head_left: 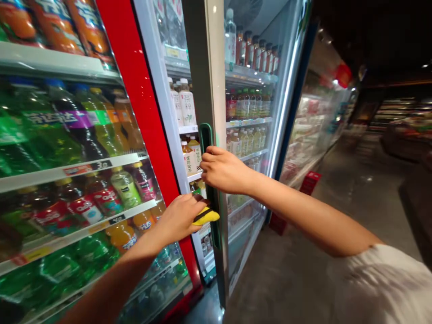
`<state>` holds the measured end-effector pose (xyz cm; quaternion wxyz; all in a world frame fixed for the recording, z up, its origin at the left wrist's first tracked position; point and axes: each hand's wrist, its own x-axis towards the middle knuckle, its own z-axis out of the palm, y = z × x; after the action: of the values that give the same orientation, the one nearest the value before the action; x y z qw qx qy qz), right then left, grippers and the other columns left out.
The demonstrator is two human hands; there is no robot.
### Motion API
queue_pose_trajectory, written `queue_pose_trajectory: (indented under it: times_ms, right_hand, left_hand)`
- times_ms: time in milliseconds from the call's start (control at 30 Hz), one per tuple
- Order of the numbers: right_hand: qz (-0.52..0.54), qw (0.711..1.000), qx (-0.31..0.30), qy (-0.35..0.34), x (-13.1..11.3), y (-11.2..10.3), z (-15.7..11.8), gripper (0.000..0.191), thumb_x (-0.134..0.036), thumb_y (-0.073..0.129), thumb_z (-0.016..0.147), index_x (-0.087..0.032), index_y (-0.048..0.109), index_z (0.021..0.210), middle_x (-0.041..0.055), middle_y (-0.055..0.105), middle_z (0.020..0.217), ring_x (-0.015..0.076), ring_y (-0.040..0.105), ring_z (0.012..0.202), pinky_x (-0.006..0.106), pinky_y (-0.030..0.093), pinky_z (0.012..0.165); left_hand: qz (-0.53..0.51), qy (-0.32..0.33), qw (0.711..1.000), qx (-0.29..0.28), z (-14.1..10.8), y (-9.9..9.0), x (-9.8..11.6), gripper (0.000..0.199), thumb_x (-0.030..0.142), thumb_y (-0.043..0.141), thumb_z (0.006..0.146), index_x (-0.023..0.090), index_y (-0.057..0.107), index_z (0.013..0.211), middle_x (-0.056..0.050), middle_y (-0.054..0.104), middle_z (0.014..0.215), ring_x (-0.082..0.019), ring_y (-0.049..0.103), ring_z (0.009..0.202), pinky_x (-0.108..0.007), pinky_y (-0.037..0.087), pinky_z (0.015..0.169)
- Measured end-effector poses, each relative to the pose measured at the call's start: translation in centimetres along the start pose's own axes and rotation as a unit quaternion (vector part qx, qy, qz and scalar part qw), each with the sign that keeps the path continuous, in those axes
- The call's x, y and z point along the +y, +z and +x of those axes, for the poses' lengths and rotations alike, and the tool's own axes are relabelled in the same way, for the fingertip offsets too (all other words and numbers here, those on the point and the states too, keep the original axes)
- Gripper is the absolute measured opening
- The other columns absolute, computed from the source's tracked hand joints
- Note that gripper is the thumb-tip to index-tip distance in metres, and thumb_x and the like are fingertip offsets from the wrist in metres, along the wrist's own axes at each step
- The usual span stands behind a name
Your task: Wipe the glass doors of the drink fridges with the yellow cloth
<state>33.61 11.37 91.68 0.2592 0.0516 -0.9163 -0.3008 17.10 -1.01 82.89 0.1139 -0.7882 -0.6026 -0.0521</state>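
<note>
My right hand is closed around the upper part of a long green handle on the edge of a glass fridge door. The door stands ajar, with drink bottles visible on both sides of its edge. Lower and to the left, my left hand grips a yellow cloth with a dark stripe. The cloth lies against or just in front of the handle's lower part; I cannot tell if it touches. Parts of the handle are hidden behind my right hand and the cloth.
At left, a red-framed fridge holds rows of soda bottles. Inside the fridge with the open door are white-labelled bottles. The grey floor stretches along blurred shelves on the right, with a red box-like object beside them.
</note>
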Motion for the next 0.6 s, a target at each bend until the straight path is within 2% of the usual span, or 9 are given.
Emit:
queue_pose_trajectory:
  times_ms: [100,200,367,500,600]
  right_hand:
    - [-0.007,1.0,-0.003,0.02,-0.6,-2.3,-2.9,0.035,-0.019,0.048,0.101,-0.021,0.064,0.07,0.0011,0.059,0.072,0.0177,0.052,0.082,0.038,0.042,0.091]
    - [-0.048,0.998,-0.006,0.042,-1.4,-4.6,-6.1,0.036,-0.023,0.047,0.102,-0.023,0.062,0.07,-0.0007,0.057,0.069,0.0168,0.049,0.079,0.035,0.04,0.089]
    - [-0.135,0.987,-0.006,0.086,-2.6,-8.4,-11.7,0.035,-0.027,0.054,0.1,-0.025,0.057,0.065,-0.0032,0.054,0.066,0.0159,0.045,0.072,0.032,0.039,0.087]
    - [-0.171,0.978,0.004,0.119,-3.0,-11.3,-16.0,0.041,-0.033,0.058,0.098,-0.025,0.051,0.059,-0.0041,0.052,0.061,0.0146,0.046,0.067,0.03,0.041,0.083]
    - [-0.184,0.974,0.005,0.134,-2.8,-13.2,-19.5,0.044,-0.035,0.063,0.095,-0.024,0.048,0.056,-0.0043,0.05,0.057,0.0139,0.046,0.065,0.03,0.042,0.08]
  left_hand:
    - [-0.031,0.086,0.996,0.018,1.0,0.4,1.2,0.036,0.034,0.07,0.08,0.026,0.063,0.114,-0.005,0.068,0.105,-0.024,0.062,0.098,-0.035,0.047,0.084]
    - [-0.079,0.156,0.983,0.054,2.3,1.2,2.9,0.034,0.036,0.069,0.083,0.026,0.063,0.115,-0.004,0.068,0.106,-0.023,0.062,0.097,-0.035,0.046,0.082]
    - [-0.131,0.257,0.95,0.115,4.7,2.6,7.4,0.03,0.039,0.068,0.085,0.025,0.061,0.111,-0.005,0.068,0.101,-0.021,0.06,0.091,-0.035,0.044,0.078]
    - [-0.11,0.34,0.926,0.123,6.7,3.1,11.1,0.038,0.037,0.074,0.079,0.025,0.059,0.111,-0.004,0.067,0.098,-0.022,0.059,0.088,-0.036,0.045,0.076]
    - [-0.122,0.367,0.915,0.117,8.6,3.2,12.7,0.038,0.033,0.074,0.077,0.024,0.058,0.11,-0.005,0.067,0.102,-0.024,0.06,0.094,-0.037,0.047,0.081]
